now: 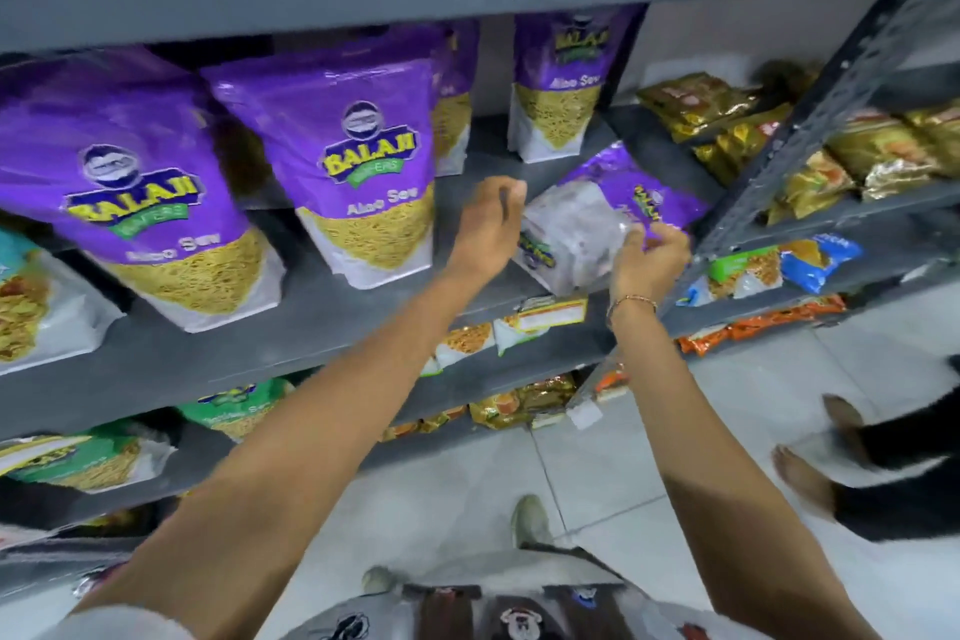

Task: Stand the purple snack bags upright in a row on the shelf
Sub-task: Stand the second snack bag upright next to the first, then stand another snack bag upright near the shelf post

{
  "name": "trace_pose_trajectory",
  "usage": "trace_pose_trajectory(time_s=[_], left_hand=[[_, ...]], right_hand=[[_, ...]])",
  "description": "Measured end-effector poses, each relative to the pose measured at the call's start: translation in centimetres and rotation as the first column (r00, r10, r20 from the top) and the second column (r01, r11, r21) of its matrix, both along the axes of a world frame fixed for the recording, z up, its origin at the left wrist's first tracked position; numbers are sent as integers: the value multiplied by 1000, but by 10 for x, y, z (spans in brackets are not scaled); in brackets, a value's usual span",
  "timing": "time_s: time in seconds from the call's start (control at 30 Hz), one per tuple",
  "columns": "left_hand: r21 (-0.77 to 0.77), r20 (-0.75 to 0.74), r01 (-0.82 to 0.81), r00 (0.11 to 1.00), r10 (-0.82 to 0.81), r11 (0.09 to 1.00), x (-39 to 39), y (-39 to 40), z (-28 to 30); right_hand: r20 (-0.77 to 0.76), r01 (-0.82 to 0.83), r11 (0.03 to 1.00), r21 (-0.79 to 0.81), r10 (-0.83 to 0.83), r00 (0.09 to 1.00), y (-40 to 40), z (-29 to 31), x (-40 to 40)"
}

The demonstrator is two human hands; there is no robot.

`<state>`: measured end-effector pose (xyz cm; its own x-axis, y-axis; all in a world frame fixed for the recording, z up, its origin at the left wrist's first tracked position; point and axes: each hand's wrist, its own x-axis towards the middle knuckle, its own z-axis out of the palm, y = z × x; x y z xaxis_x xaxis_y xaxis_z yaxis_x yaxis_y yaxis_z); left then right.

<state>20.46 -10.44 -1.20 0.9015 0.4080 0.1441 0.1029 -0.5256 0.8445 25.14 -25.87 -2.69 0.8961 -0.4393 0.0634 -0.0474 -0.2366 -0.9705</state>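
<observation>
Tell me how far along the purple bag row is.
Partly done. Two purple bags stand upright at the front of the shelf, with another upright further back. In hand: a tipped bag lying on its side, the right hand gripping its edge, the left hand open beside it. Left: stand it up in line.

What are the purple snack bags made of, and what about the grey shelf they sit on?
The purple snack bags look like thin glossy plastic film: light glints on them, and the lower part seems clear, showing yellow snack inside. The grey shelf looks like painted metal, flat and matte, though the picture cannot confirm that.
</observation>
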Motion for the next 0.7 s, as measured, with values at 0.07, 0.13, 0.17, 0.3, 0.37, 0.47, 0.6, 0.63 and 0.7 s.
trace_pose_trajectory(time_s=[0.07,0.13,0.17,0.3,0.37,0.47,0.6,0.63,0.7], left_hand=[[53,-176,12,984,-3,999,32,-6,1],[101,-368,35,930,5,994,57,-10,-4],[102,-440,58,898,-7,993,67,-9,-9],[-6,-573,33,819,-30,999,86,0,-24],[-57,-547,10,836,-40,998,85,2,-27],[-74,-435,-24,900,-11,997,77,-4,-31],[-157,-292,-73,956,24,985,58,-19,-31],[-176,-269,-63,963,13,982,54,-23,-32],[-214,-233,-34,972,-17,976,48,-27,-34]], right_hand=[[-197,-78,994,82,93,976,-13,-11,13],[-404,-239,952,191,298,865,-21,-22,24],[-455,-311,922,232,385,803,-23,-28,25],[-499,-413,866,282,500,708,-26,-39,37],[-488,-426,831,359,556,673,-23,-37,41],[-430,-441,801,405,593,681,-23,-36,50],[-338,-423,834,355,536,774,-24,-34,56],[-315,-397,844,361,511,800,-24,-35,53],[-259,-349,853,388,464,847,-23,-37,45]])
